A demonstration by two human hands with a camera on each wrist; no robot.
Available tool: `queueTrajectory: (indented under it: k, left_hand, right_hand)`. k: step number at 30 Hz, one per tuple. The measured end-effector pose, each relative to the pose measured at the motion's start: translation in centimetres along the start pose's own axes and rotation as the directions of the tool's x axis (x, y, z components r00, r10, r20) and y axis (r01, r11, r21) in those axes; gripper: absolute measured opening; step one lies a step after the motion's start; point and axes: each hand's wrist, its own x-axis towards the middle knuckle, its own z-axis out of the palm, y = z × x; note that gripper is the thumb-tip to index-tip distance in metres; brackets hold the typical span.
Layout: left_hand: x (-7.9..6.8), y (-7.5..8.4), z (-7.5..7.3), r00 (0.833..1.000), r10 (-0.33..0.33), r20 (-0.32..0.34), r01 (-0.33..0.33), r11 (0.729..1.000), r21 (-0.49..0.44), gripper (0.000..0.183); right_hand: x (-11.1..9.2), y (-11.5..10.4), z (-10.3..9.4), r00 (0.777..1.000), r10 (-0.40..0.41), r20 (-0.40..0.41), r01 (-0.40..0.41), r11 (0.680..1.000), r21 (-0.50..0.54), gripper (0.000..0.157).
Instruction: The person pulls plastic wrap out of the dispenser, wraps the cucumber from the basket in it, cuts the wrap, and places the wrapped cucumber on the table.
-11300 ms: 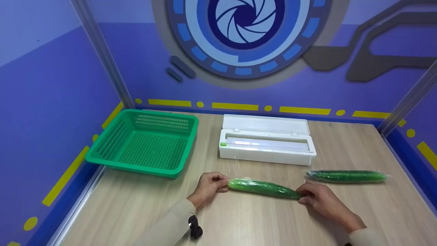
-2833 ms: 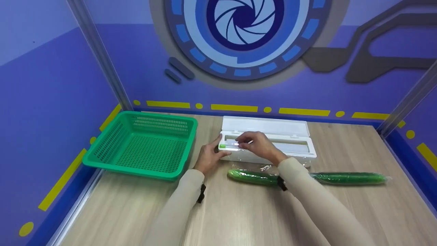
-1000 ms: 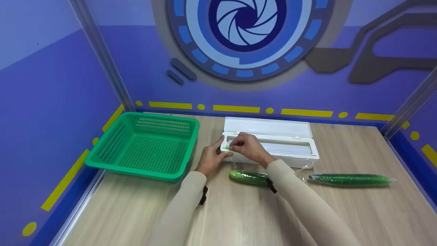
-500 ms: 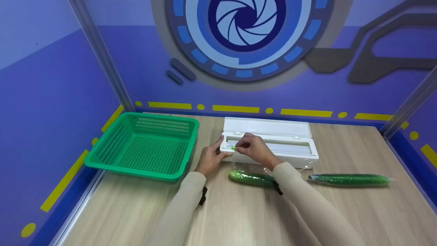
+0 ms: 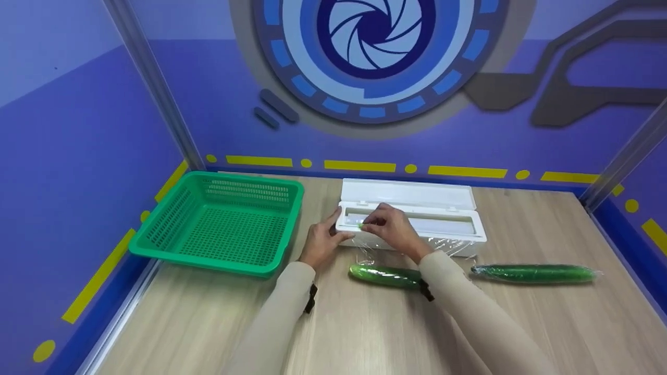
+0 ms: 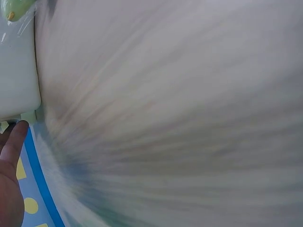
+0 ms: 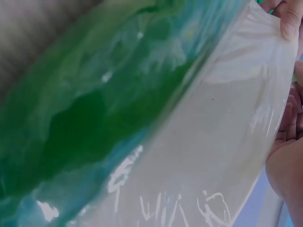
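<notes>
My left hand (image 5: 319, 242) holds the left end of a white cling film dispenser (image 5: 409, 194), thumb along the front and fingers at the side. On its front rail sits a small green slide cutter (image 5: 360, 226), pinched by the thumb and fingertips of my right hand (image 5: 393, 232). Clear film (image 5: 449, 245) hangs from the dispenser's front edge down to a cucumber (image 5: 383, 275) lying just before it; my right sleeve hides the cucumber's right end. In the right wrist view the film (image 7: 213, 118) stretches between cucumber (image 7: 85, 123) and box.
A second cucumber (image 5: 536, 273), wrapped in film, lies to the right. At the left stands a green perforated basket (image 5: 293, 224) with nothing seen in it. Blue-purple panels (image 5: 469, 140) enclose the table at the back and sides.
Earlier both hands held the cucumber; they then moved to the dispenser. Over the last second my right hand has slid the green cutter a little rightward. My left hand stays put.
</notes>
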Motion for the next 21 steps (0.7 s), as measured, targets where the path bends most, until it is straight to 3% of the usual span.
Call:
queueTrajectory:
  k: [11,21]
  left_hand:
    - [0.0,0.0,0.0,1.0,0.01,-0.013,-0.011,1.0,-0.024,0.076]
    - [0.1,-0.3,0.2,1.0,0.007,-0.021,-0.008,1.0,-0.029,0.077]
  right_hand:
    - [-1.2,1.1,-2.0,1.0,0.022,0.012,-0.022,0.999,-0.031,0.009]
    - [-3.5,2.8,-4.7,0.999,0.03,-0.018,-0.031,0.998,-0.052,0.011]
